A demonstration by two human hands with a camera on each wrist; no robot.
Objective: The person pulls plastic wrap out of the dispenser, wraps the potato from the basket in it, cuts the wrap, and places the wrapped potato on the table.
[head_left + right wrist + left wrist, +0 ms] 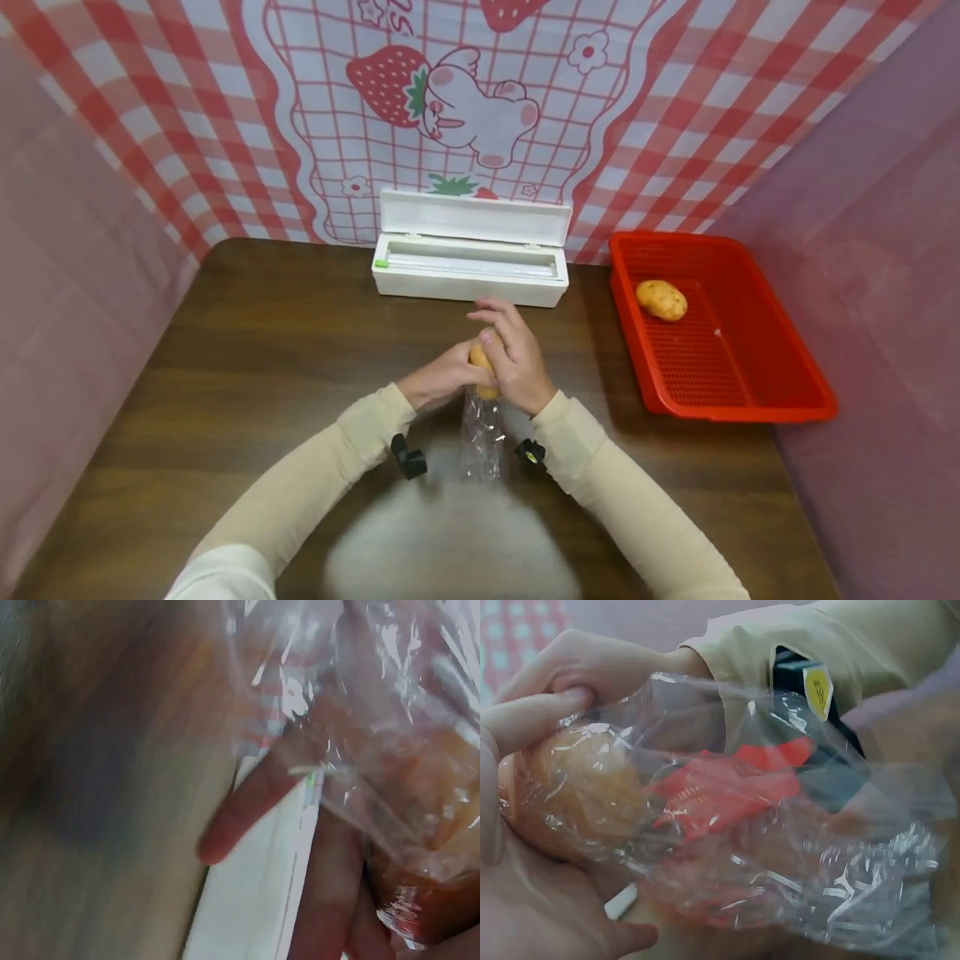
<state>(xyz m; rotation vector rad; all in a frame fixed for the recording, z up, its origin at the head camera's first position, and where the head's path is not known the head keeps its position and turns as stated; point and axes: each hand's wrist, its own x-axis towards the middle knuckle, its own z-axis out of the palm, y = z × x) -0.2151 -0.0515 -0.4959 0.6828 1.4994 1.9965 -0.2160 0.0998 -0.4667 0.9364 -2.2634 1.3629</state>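
Between both hands, just in front of the white box, is a potato [482, 358] with clear plastic film around it. The left hand [444, 375] grips it from the left. The right hand [521, 367] holds the other side, its thumb over the top and its upper fingers reaching past. Loose film [482, 440] hangs from the potato toward the person. In the left wrist view the crinkled film [840, 862] trails away from the wrapped potato [585, 791]. The right wrist view shows the potato [427, 900] partly behind fingers and film.
A white film box [468, 283] stands with its lid up at the back of the brown table [262, 358], a roll inside. At the right, a red basket [750, 350] holds another potato [662, 300]. A red-checked cloth [315, 108] hangs behind.
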